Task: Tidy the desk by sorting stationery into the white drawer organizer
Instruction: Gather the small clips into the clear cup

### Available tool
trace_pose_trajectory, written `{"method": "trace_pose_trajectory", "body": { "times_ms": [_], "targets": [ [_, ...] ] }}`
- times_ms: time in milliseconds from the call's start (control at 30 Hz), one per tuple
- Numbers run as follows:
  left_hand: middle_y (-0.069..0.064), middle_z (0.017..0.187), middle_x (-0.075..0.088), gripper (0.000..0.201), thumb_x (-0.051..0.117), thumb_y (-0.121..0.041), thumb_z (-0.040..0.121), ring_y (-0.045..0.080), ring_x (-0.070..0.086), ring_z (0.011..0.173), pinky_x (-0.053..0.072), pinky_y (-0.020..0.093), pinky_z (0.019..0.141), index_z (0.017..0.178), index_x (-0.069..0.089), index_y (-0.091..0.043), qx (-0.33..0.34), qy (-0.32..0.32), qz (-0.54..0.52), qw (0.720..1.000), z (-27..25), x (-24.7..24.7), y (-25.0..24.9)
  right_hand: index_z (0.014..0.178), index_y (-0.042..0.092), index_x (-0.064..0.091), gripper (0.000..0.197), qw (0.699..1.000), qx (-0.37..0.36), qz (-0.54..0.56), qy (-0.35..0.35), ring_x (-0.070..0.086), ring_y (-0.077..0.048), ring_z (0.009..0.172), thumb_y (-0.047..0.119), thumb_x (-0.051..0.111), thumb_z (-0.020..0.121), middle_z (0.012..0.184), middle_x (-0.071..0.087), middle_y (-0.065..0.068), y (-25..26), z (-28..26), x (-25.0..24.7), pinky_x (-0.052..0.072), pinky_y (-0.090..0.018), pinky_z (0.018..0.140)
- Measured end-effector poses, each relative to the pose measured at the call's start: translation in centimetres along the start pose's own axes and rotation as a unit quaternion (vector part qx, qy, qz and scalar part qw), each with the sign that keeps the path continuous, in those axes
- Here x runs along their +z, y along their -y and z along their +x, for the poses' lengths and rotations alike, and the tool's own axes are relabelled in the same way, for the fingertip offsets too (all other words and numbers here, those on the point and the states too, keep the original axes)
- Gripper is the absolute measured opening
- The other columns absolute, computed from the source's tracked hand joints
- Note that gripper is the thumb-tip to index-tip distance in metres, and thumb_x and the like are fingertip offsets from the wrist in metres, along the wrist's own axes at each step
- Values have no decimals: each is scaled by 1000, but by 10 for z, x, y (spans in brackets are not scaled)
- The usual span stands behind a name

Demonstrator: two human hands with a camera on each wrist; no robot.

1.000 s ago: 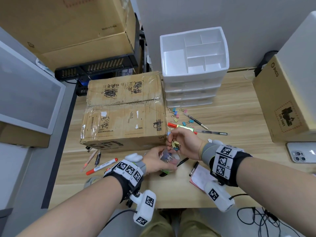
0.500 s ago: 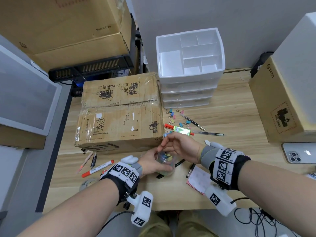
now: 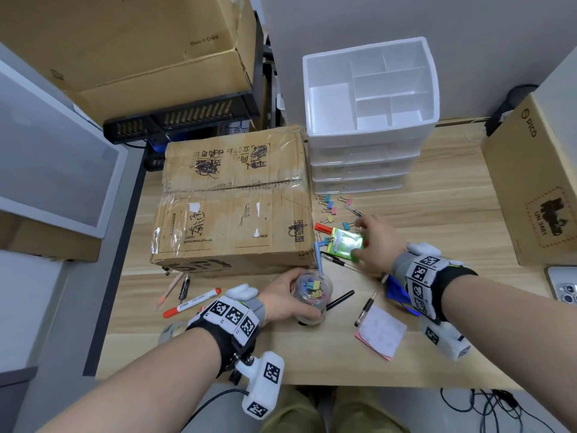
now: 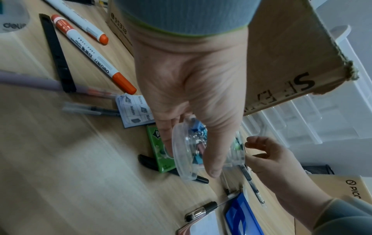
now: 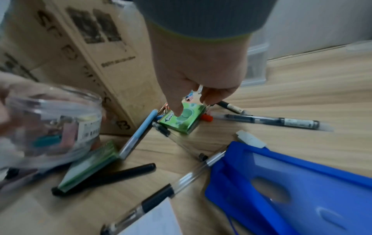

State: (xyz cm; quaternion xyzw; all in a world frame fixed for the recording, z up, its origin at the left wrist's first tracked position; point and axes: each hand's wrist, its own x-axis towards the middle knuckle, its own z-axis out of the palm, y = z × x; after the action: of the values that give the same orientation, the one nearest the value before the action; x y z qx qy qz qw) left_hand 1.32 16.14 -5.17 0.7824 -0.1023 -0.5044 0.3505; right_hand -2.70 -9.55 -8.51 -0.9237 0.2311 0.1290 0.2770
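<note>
The white drawer organizer [image 3: 371, 132] stands at the back of the desk, its divided top tray bare. My left hand [image 3: 281, 298] grips a clear jar [image 3: 312, 292] of coloured binder clips, also seen in the left wrist view as the jar [image 4: 201, 151]. Loose binder clips [image 3: 331, 210] lie in front of the organizer. My right hand [image 3: 367, 235] reaches over a green packet [image 3: 345, 243] toward those clips. Its fingers [image 5: 213, 95] are loosely curled, and I see nothing in them. The thumb tip touches the green packet [image 5: 185, 119].
A taped cardboard box [image 3: 234, 207] fills the desk's left half, and a PICO box [image 3: 537, 189] stands right. Pens [image 3: 340, 300], a red marker [image 3: 192, 303], sticky notes [image 3: 381, 332], a blue case [image 5: 292, 190], a tape roll [image 3: 171, 331] and a phone [image 3: 565, 285] lie scattered.
My right hand has left the jar's mouth and moved right and away, over the green packet to the loose clips. The left hand keeps its hold on the jar.
</note>
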Motion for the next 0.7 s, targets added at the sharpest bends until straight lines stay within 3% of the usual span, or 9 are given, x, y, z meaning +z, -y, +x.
{"method": "trace_pose_trajectory", "body": {
  "times_ms": [100, 233, 367, 467, 567, 633, 700],
  "targets": [
    [-8, 115, 68, 86, 93, -14, 61, 6, 66, 103, 52, 19, 89, 135, 50, -23, -8, 1, 1, 1000, 1, -3, 5, 105, 25, 50, 43, 998, -26, -65, 0, 55, -21, 88, 24, 75, 69, 111, 51, 2, 9, 4, 16, 51, -34, 72],
    [-8, 119, 67, 96, 94, -17, 58, 6, 65, 107, 51, 25, 99, 141, 46, -21, -17, 5, 1, 1000, 2, -6, 10, 97, 19, 47, 38, 995, -33, -89, 12, 52, -24, 88, 13, 72, 68, 102, 47, -1, 13, 4, 30, 47, -34, 68],
    [-8, 116, 68, 90, 93, -14, 60, 6, 66, 106, 51, 23, 97, 137, 48, -21, -15, 10, 7, 1000, 2, -7, 11, 101, 19, 44, 46, 996, -43, -71, 9, 44, -19, 84, 23, 75, 67, 99, 42, 0, 11, 1, 28, 41, -31, 67],
    [-11, 114, 67, 86, 93, -15, 61, 5, 65, 105, 50, 18, 94, 134, 48, -26, -14, 11, 19, 1000, 0, -6, 8, 107, 22, 43, 56, 997, -62, -49, 17, 53, -20, 86, 35, 74, 63, 103, 48, 1, 5, -5, 20, 46, -32, 65],
    [-16, 110, 65, 79, 92, -16, 63, 6, 63, 105, 47, 15, 92, 125, 47, -35, -11, 11, 32, 999, -1, -3, 7, 127, 19, 40, 82, 989, -97, -63, 96, 57, -21, 97, 43, 77, 58, 117, 51, 0, -2, -13, 9, 53, -37, 80],
    [-15, 115, 63, 85, 94, -23, 58, 6, 61, 109, 46, 20, 100, 128, 46, -35, -11, 12, 33, 999, -2, 0, 5, 126, 20, 40, 84, 972, -124, -126, 156, 58, -20, 96, 46, 77, 56, 120, 51, 0, -3, -19, 4, 54, -38, 79],
    [-15, 120, 62, 105, 94, -36, 48, 6, 60, 113, 46, 28, 106, 140, 45, -29, -15, 14, 38, 999, -1, 3, 7, 120, 22, 45, 79, 959, -146, -170, 172, 56, -19, 93, 47, 77, 53, 114, 50, 2, -3, -23, 7, 54, -38, 77]
  ]
}}
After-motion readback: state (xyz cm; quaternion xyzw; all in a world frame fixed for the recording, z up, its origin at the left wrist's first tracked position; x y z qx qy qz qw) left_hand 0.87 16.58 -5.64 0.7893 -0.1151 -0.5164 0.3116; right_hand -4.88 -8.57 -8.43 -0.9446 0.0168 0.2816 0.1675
